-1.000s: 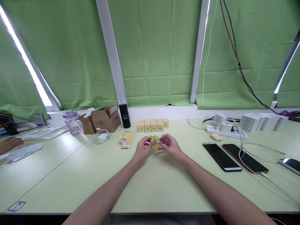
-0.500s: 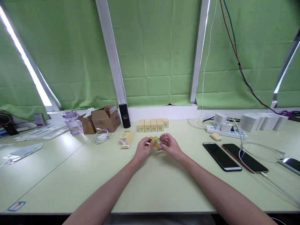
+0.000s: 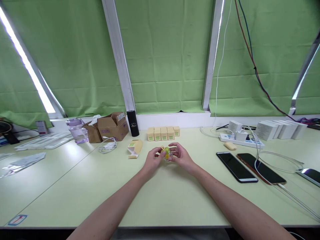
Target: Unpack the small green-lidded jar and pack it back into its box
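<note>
Between my two hands is a small green and yellow trinket (image 3: 167, 153) with a clear, shiny covering and a yellow loop at its top. My left hand (image 3: 153, 160) pinches it from the left, thumb in front. From the right, the thumb and fingers of my right hand (image 3: 182, 156) close on its edge. Its exact kind is too small to make out. An opened yellow carton (image 3: 135, 148) lies on its side to the left of my hands. Behind them stands a row of several small yellow boxes (image 3: 164, 133) with green labels.
On the right lie a dark phone (image 3: 237, 167), a brown-cased phone (image 3: 261, 168), white cables and a power strip (image 3: 241, 140). At the back left are a cardboard box (image 3: 113, 126), a black cylinder (image 3: 133, 123), a purple bottle (image 3: 78, 130) and a charger (image 3: 109, 146).
The trinket has turned slightly between my fingers. My right fingers have shifted a little, and both arms stay in nearly the same place.
</note>
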Demonstrator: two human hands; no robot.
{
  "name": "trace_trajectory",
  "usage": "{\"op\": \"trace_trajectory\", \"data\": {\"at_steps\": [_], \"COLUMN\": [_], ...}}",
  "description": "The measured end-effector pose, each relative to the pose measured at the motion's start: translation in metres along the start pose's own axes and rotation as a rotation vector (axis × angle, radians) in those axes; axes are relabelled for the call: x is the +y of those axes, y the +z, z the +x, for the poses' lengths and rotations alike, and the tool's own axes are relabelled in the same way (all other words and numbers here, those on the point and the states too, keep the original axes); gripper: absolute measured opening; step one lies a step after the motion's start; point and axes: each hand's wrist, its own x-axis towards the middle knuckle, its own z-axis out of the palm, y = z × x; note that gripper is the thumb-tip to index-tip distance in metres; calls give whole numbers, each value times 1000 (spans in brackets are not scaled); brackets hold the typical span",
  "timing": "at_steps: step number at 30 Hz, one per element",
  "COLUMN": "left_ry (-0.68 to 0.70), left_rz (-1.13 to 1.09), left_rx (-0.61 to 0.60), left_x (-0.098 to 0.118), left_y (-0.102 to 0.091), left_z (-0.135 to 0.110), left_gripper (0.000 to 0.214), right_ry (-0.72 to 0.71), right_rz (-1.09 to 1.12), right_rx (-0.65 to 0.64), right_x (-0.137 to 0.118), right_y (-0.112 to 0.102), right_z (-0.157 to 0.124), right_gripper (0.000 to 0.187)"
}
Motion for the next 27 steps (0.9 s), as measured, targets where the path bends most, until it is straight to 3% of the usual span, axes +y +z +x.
{"op": "trace_trajectory", "data": {"at_steps": [17,27], "left_ry": [-10,95], "left_rz": [4,115], "left_rx": [57,22], "left_x": [-5,7], "left_y": [2,4], "left_z": [2,-7], "left_gripper": [58,49], "right_ry": [-8,-12], "right_rz": [16,107], "right_rx": [2,36], "right_x": [2,-3], "right_y": [0,3], "right_z": [0,-2], "right_gripper": [56,53]}}
